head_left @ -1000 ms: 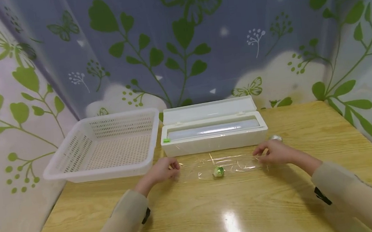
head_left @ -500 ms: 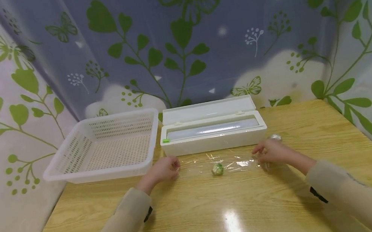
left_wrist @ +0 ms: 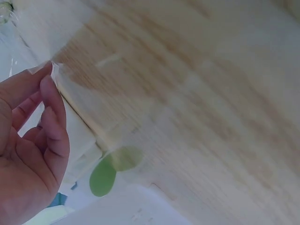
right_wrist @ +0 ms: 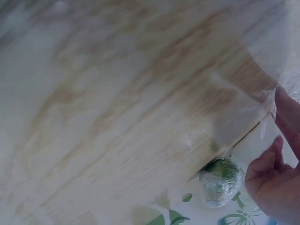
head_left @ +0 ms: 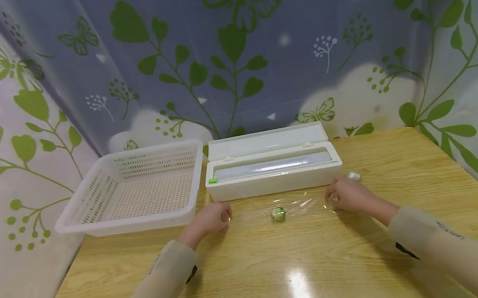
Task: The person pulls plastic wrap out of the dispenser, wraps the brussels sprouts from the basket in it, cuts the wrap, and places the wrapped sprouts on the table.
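A sheet of clear cling film [head_left: 301, 204] stretches between my hands in front of the white box. My left hand [head_left: 211, 217] pinches its left edge between thumb and forefinger; the left wrist view shows this hand [left_wrist: 35, 136] with film gathered at the fingertips. At the right edge, my right hand [head_left: 351, 195] pinches the film, also seen in the right wrist view as a hand [right_wrist: 279, 173] at the border. A small round green vegetable, like a Brussels sprout [head_left: 278, 214], sits at the sheet's middle; whether film lies over or under it, I cannot tell.
Behind the film stands a white dispenser box [head_left: 275, 184], lid raised, with a film roll [head_left: 271, 166] inside. A film-wrapped green ball [right_wrist: 220, 182] lies beyond my right hand. At left is a white perforated basket [head_left: 129, 223]. Everything stands on a wooden table [head_left: 243, 275].
The near part of the film has shifted toward the box, and its glints have changed. My right hand has turned slightly, its grip on the edge kept. The left hand has barely moved.
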Demonstrator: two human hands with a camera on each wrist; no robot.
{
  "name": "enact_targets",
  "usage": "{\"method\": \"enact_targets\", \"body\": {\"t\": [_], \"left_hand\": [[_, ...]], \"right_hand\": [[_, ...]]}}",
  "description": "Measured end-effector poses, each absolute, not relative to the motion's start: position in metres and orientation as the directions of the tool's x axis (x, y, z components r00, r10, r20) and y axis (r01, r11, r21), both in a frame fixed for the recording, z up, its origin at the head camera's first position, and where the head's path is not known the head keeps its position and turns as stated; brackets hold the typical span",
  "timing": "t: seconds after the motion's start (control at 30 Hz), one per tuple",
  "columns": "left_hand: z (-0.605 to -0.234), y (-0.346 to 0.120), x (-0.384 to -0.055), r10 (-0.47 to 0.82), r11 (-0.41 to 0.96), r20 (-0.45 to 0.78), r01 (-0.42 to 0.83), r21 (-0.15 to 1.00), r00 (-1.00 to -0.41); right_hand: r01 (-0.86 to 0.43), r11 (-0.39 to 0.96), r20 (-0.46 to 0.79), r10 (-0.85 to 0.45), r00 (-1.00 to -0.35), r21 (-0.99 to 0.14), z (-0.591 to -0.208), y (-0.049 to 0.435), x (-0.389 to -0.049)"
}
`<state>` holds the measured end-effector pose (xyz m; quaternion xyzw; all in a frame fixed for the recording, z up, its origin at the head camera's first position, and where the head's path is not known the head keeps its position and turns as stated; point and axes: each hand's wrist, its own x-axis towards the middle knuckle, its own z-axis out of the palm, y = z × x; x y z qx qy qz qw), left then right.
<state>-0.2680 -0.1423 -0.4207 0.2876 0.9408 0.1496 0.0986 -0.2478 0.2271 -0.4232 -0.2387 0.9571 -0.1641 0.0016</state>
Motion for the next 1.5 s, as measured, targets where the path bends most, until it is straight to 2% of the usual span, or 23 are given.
{"method": "enact_targets", "body": {"t": [0.17, 0.4, 0.57, 0.7, 0.9, 1.07, 1.17, 1.37, 1.5], "left_hand": [[-0.420, -0.144, -0.269, 0.574, 0.785, -0.105, 0.509, 0.354, -0.812], [-0.420, -0.145, -0.268, 0.558, 0.778, -0.094, 0.480, 0.406, -0.824], [-0.422, -0.147, -0.267, 0.533, 0.807, -0.089, 0.475, 0.350, -0.841], [-0.422, -0.150, -0.264, 0.514, 0.815, -0.064, 0.463, 0.348, -0.855], [-0.419, -0.153, -0.261, 0.534, 0.786, -0.029, 0.483, 0.387, -0.845], [-0.417, -0.150, -0.258, 0.662, 0.700, -0.077, 0.577, 0.421, -0.746], [-0.417, -0.147, -0.256, 0.705, 0.677, -0.102, 0.622, 0.394, -0.702], [-0.420, -0.146, -0.254, 0.717, 0.684, -0.089, 0.673, 0.281, -0.692], [-0.422, -0.147, -0.254, 0.702, 0.693, -0.086, 0.650, 0.313, -0.707]], "right_hand": [[-0.499, 0.781, 0.056, -0.519, -0.853, -0.375, -0.423, 0.231, -0.250], [-0.491, 0.760, 0.016, -0.537, -0.844, -0.426, -0.419, 0.233, -0.247], [-0.492, 0.741, 0.007, -0.550, -0.835, -0.456, -0.417, 0.239, -0.243], [-0.509, 0.712, 0.012, -0.576, -0.818, -0.483, -0.415, 0.244, -0.239], [-0.615, 0.690, 0.081, -0.638, -0.766, -0.382, -0.414, 0.246, -0.231], [-0.649, 0.682, 0.049, -0.676, -0.736, -0.338, -0.416, 0.243, -0.229], [-0.674, 0.679, 0.049, -0.693, -0.719, -0.292, -0.420, 0.241, -0.231], [-0.721, 0.647, 0.098, -0.724, -0.683, -0.250, -0.424, 0.240, -0.233], [-0.734, 0.633, 0.119, -0.732, -0.671, -0.248, -0.425, 0.239, -0.234]]}}
